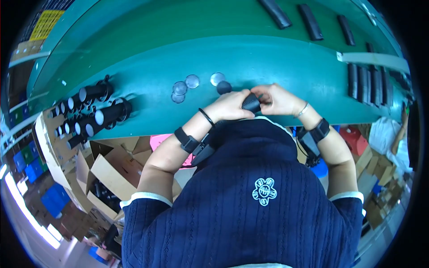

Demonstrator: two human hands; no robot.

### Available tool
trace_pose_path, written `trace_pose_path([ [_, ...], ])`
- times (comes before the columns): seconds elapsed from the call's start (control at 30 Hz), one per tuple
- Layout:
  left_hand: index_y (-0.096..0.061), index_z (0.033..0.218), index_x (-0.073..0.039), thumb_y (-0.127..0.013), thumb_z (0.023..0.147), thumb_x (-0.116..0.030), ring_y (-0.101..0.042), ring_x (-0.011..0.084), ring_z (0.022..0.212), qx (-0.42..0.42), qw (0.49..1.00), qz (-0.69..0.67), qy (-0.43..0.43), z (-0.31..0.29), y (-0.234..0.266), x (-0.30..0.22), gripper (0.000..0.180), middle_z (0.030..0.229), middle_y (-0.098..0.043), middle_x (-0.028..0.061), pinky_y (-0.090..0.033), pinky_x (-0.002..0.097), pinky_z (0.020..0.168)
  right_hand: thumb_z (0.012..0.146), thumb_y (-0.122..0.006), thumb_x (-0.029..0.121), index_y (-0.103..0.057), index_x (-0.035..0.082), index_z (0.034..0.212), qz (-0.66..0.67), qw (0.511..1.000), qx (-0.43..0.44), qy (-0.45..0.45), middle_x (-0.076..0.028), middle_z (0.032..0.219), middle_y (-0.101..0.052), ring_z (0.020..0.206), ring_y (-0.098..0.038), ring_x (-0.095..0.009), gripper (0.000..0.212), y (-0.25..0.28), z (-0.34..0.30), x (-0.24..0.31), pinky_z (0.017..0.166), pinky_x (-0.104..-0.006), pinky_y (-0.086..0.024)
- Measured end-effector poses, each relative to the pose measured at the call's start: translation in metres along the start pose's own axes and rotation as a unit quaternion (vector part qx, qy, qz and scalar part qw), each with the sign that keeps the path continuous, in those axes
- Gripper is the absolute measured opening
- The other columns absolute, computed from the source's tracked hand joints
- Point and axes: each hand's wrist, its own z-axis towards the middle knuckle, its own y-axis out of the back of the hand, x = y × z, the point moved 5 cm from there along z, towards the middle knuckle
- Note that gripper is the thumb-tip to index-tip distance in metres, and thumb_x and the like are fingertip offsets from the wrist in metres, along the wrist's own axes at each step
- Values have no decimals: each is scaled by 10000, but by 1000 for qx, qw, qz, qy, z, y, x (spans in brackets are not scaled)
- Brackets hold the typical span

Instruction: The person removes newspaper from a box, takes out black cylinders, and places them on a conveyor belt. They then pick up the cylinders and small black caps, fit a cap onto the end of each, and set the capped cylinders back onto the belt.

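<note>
Clasps black cylinder (251,103) between curled left hand (231,106) and right hand (279,100), with open carton (112,175) of dark items (103,193) lower left.

Your hands (232,106) (280,101): two
Black piece (251,103) you hold: one
Pale discs (192,81) before you: four
Dark disc (224,87): one
Black cylinders (111,112): too crowded to count

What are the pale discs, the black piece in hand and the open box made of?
Pale discs: perhaps clear plastic or glass, glossy with glints. Black piece: maybe rubber or plastic, its surface patterned. Open box: likely cardboard, matt brown with folded flaps.
</note>
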Motion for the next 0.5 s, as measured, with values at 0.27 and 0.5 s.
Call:
trace_pose_path([
  [0.27, -451, 1260, -26, -755, 687, -418, -596, 370, 1034, -44, 996, -39, 74, -56, -6, 39, 758, 1092, -605, 209, -476, 421, 861, 723, -528, -19, -633, 27, 980, -160, 986, -22, 29, -182, 833, -649, 742, -639, -356, 281, -48, 47, 10, 671, -390, -506],
  [0.5, -443, 1238, 36, -807, 707, -419, -571, 256, 1048, -252, 952, -155, 83, -128, 25, 79, 788, 1095, -576, 198, -446, 349, 910, 770, -550, 14, -658, 27, 988, -176, 962, -163, 127, -182, 920, -652, 864, -630, -362, 244, -37, 155, 8, 790, -408, -509],
])
